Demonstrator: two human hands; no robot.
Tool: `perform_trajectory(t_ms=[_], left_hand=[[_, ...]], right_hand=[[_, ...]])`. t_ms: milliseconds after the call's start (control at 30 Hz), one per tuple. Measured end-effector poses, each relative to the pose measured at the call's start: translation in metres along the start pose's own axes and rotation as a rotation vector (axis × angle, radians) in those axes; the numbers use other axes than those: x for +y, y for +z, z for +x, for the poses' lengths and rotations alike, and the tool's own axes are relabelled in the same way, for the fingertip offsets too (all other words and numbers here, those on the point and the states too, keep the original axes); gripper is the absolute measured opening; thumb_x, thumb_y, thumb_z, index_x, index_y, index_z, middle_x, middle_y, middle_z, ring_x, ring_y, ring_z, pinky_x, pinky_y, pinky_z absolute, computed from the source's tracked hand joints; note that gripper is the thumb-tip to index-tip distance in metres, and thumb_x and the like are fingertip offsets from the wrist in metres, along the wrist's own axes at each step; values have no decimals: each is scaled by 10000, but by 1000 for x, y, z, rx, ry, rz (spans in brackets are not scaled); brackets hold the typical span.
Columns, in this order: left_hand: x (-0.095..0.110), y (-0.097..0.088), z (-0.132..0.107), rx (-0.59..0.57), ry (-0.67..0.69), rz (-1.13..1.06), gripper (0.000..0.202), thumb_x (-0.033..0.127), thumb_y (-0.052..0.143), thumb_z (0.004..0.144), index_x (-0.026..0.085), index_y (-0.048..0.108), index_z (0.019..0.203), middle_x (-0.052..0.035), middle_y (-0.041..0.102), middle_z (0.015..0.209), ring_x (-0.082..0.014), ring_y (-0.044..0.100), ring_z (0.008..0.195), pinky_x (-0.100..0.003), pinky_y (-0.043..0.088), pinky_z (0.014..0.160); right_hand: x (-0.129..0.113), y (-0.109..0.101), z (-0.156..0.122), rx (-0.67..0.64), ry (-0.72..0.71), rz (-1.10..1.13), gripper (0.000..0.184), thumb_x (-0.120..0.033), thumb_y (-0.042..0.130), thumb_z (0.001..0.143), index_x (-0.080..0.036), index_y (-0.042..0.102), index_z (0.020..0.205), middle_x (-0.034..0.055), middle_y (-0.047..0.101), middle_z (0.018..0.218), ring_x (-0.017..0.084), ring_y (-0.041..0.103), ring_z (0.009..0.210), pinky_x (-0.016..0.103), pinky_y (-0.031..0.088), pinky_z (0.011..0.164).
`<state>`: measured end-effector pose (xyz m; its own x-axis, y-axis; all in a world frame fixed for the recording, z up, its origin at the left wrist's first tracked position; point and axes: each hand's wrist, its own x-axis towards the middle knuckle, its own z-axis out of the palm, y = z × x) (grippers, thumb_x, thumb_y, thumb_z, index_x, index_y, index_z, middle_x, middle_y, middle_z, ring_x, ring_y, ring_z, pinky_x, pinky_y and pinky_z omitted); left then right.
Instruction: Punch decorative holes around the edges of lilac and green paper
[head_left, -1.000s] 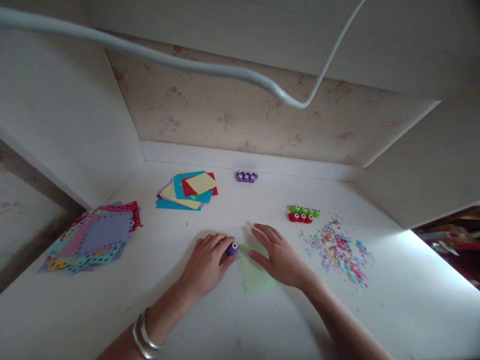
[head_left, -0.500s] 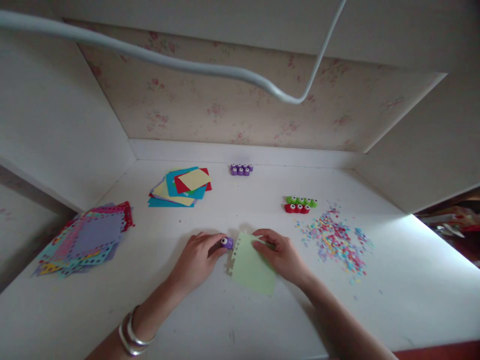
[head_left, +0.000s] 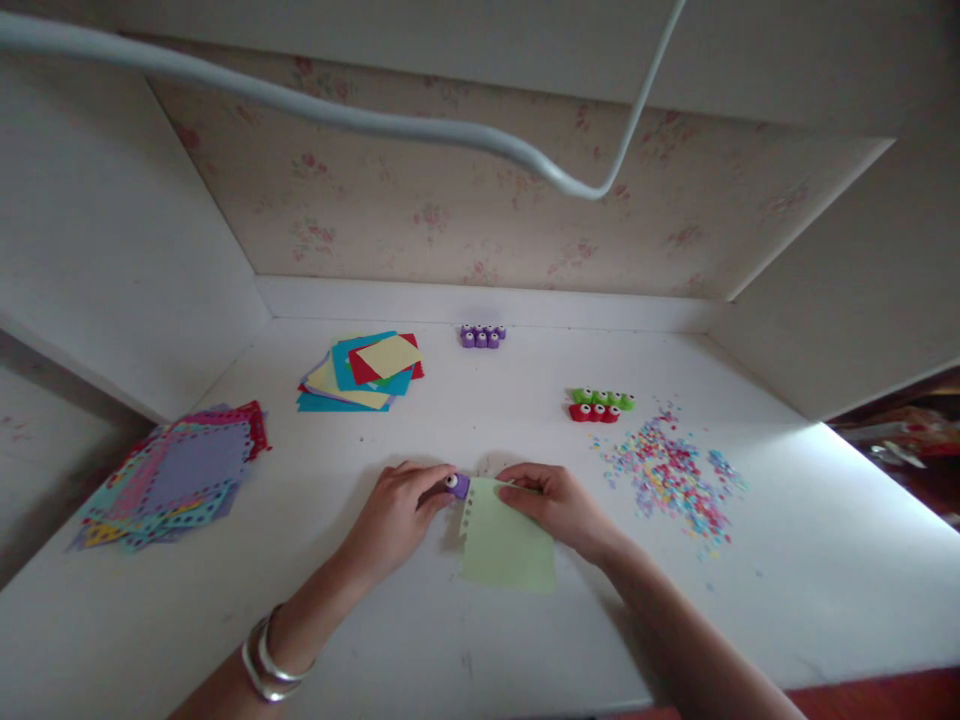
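Observation:
Between the thumb and fingers of my left hand [head_left: 401,512] is a small purple craft punch [head_left: 457,486] with a white round button. A light green sheet of paper [head_left: 506,545] hangs from my right hand [head_left: 559,505], pinched near its upper edge. Punched holes and notches run down the sheet's left side. Its top left corner meets the punch; whether the edge sits inside the slot I cannot tell.
Punched colourful sheets [head_left: 187,470] are piled at the left, plain coloured sheets [head_left: 352,375] behind. Several purple punches [head_left: 482,338] stand at the back; green punches [head_left: 604,400] and red punches [head_left: 595,413] stand right of centre, beside scattered confetti [head_left: 675,470]. A white cable [head_left: 420,132] hangs across above.
The green sheet has turned slightly and its top edge has come lower, with its top left corner now at the punch. My right hand has shifted a little left with it.

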<state>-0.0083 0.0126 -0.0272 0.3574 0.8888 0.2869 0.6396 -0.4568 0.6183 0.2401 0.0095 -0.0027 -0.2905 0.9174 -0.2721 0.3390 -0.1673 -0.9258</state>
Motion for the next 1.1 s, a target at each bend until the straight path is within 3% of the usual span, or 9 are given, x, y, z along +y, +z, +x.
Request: perform_trajectory(t_ms=[267, 800, 933, 1100], left_hand=[[0, 0, 0, -29, 11, 11, 274, 227, 668, 888, 266, 670, 1159, -19, 742, 1067, -208, 669, 984, -376, 495, 891], [0, 0, 0, 13, 70, 27, 246, 302, 662, 897, 264, 673, 1139, -33, 749, 1029, -213, 678, 944, -373, 503, 844], [3, 0, 1, -21, 84, 35, 248, 277, 683, 881, 268, 673, 1128, -19, 750, 1042, -215, 667, 973, -375, 487, 857], [7, -2, 3, -46, 114, 62, 261, 324, 668, 889, 261, 668, 1143, -28, 740, 1086, -218, 656, 1006, -383, 478, 883]], right_hand=[[-1, 0, 2, -46, 88, 145, 269, -421, 686, 811, -195, 733, 949, 19, 692, 779, 126, 572, 639, 234, 429, 556], [-8, 2, -1, -57, 145, 166, 283, -414, 705, 777, -174, 752, 920, 32, 718, 756, 127, 579, 584, 239, 438, 523], [-5, 3, 1, -30, 51, 27, 249, -397, 650, 835, -196, 741, 951, 19, 721, 784, 136, 606, 634, 244, 454, 552], [0, 6, 4, 125, -265, -348, 218, -335, 636, 868, -230, 711, 1043, 39, 734, 981, 187, 668, 873, 325, 529, 798]])
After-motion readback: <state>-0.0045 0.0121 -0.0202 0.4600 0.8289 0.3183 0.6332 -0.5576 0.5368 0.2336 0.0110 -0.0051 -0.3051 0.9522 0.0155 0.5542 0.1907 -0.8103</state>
